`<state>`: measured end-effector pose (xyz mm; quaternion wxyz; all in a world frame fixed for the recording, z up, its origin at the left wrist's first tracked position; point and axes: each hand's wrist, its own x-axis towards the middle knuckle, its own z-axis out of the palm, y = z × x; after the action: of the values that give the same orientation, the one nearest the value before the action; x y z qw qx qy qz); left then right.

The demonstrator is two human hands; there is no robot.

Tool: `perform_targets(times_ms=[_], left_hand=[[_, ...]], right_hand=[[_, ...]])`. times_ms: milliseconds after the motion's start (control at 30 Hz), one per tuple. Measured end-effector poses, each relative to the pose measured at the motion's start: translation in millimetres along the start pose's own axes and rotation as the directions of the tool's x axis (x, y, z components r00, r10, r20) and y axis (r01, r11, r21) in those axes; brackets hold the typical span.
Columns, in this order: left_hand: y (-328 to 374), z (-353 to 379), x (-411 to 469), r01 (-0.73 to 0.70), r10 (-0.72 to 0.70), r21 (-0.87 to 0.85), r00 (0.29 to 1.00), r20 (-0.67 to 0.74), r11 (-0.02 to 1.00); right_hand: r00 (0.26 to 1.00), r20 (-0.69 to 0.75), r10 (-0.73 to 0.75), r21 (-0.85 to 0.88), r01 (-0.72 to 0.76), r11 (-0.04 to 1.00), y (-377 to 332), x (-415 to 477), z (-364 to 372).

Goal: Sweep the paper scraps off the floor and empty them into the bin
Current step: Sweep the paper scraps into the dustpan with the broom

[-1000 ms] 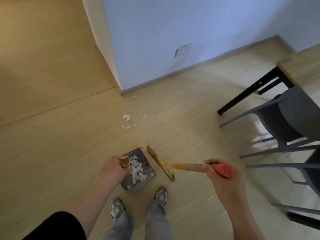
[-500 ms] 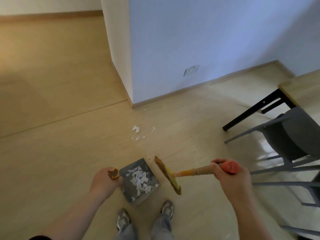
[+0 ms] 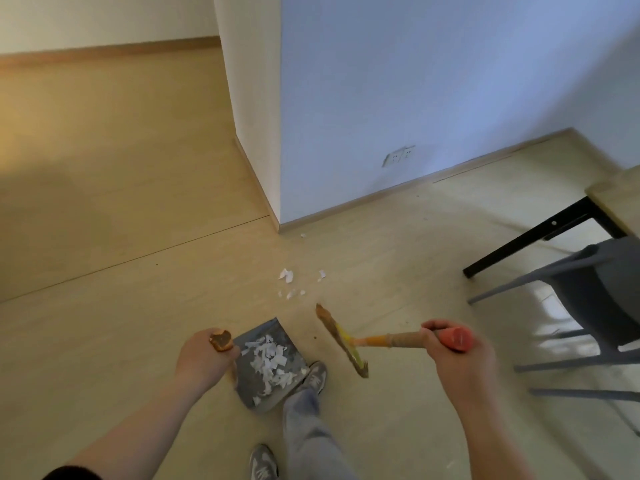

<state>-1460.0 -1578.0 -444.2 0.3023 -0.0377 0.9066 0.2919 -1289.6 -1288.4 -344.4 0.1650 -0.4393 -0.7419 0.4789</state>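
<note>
My left hand (image 3: 204,358) grips the wooden handle end of a grey dustpan (image 3: 258,393). The pan hangs in front of my legs and holds a pile of white paper scraps (image 3: 268,360). My right hand (image 3: 453,358) is closed on the red-capped handle of a broom (image 3: 398,340). The broom head (image 3: 341,339) with its yellow band points down-left beside the pan. A few loose paper scraps (image 3: 287,276) lie on the floor ahead, near the wall corner. No bin is in view.
A wall corner (image 3: 273,223) with skirting stands just beyond the scraps. At the right are a grey chair (image 3: 588,292) and a black-legged table (image 3: 540,233). Open wooden floor (image 3: 104,202) stretches to the left. My right shoe (image 3: 315,375) is stepping forward.
My view has lifted and shows more of the walls. I have stepped forward with one foot. Both hands keep the same hold on the dustpan and broom.
</note>
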Motion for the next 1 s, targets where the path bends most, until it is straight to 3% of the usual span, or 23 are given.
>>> perform_targets(times_ms=[367,833,1000], left_hand=[[63.8,-34.6,107.6,0.009,-0.004,0.133,0.999,-0.038,0.991],[103.8,-86.2,219.6,-0.035,0.030,0.131,0.999,0.040,0.991],[94.2,-107.9,249.7,-0.042,0.034,0.131,0.997,0.062,0.991]], right_hand=[[0.997,-0.021,0.070,-0.019,-0.070,0.997,-13.5,135.4,55.2],[0.990,-0.138,0.015,-0.091,-0.028,0.995,-57.8,180.5,125.9],[0.987,-0.136,0.080,-0.094,-0.093,0.991,-61.3,199.2,161.5]])
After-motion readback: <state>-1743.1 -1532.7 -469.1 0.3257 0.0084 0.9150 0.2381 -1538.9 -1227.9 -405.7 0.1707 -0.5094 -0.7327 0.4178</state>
